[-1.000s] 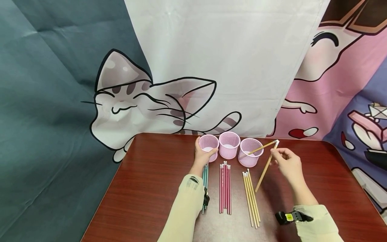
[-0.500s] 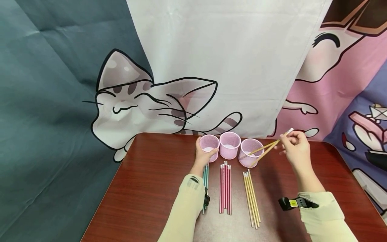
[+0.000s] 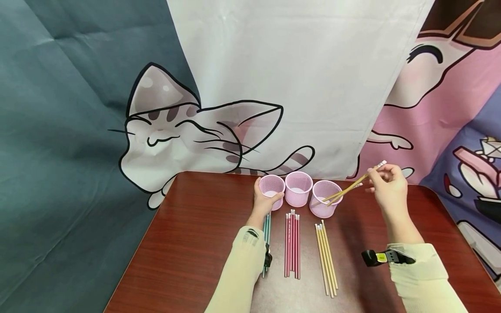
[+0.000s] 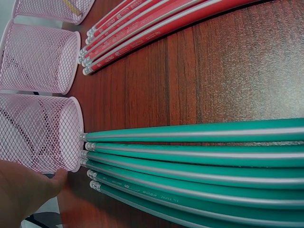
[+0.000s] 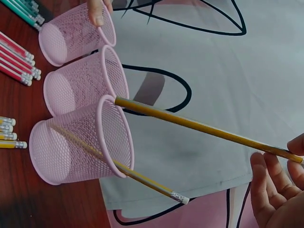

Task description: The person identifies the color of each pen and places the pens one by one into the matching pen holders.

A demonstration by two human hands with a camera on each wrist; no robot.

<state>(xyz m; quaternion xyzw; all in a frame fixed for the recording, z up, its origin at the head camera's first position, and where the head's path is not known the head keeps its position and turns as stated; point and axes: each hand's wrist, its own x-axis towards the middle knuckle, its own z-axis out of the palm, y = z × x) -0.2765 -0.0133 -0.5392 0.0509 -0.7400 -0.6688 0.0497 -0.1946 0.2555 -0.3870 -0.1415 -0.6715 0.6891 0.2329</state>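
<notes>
My left hand point(image 3: 263, 205) grips the leftmost pink mesh pencil cup point(image 3: 272, 183), thumb at its front. In the left wrist view, teal pencils point(image 4: 199, 154) lie in front of that cup, eraser ends toward it. My right hand point(image 3: 391, 187) pinches a yellow pencil point(image 5: 209, 130) near its eraser end and holds it slanted. Its lower end is at the mouth of the rightmost cup point(image 5: 78, 147); whether it is inside the rim, I cannot tell. Another yellow pencil point(image 5: 147, 183) leans inside that cup, eraser end sticking out over the rim.
Between the two outer cups stands a middle pink mesh cup point(image 3: 298, 193). Red pencils point(image 3: 292, 245) and more yellow pencils point(image 3: 326, 261) lie in rows on the brown table point(image 3: 188, 252). A printed cloth point(image 3: 313, 87) hangs behind the table's back edge.
My right hand has moved up and right, tilting the yellow pencil so its lower end swings from above the table to the rightmost cup's mouth. The left hand keeps its hold.
</notes>
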